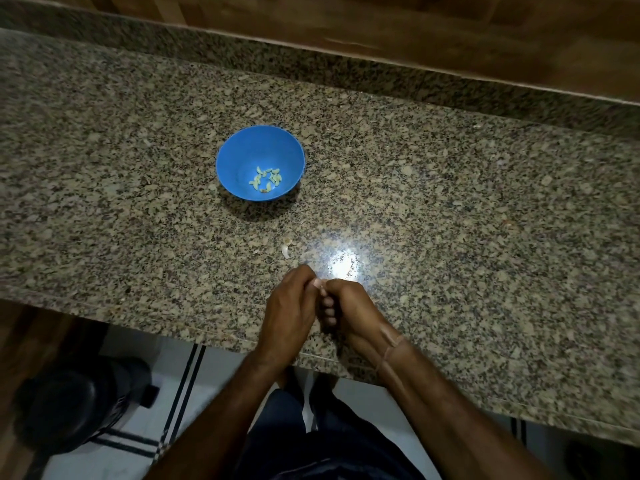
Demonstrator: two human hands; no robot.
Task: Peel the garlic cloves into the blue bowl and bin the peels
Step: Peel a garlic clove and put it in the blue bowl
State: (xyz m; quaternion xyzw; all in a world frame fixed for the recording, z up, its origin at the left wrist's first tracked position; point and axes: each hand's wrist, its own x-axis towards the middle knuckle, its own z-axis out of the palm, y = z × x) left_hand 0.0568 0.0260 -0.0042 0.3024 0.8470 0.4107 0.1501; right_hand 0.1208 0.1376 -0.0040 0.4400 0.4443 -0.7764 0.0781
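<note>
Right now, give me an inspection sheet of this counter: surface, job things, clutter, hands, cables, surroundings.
Surface: speckled granite counter, bright glare near the hands.
Job's things: blue bowl holds peeled cloves; another clove pinched between both hands.
Clutter: pale scraps lying between bowl and hands.
Hands: left hand and right hand curled together on the clove.
Cables: nothing seen.
Surroundings: dark bin on the floor, lower left; wood panel behind the counter.

Both bare forearms rise from the bottom edge and converge just below the frame's centre. The left hand and the right hand meet there, fingers curled inward. Their fingertips pinch a small pale garlic clove between them at the upper end of the pair.
</note>
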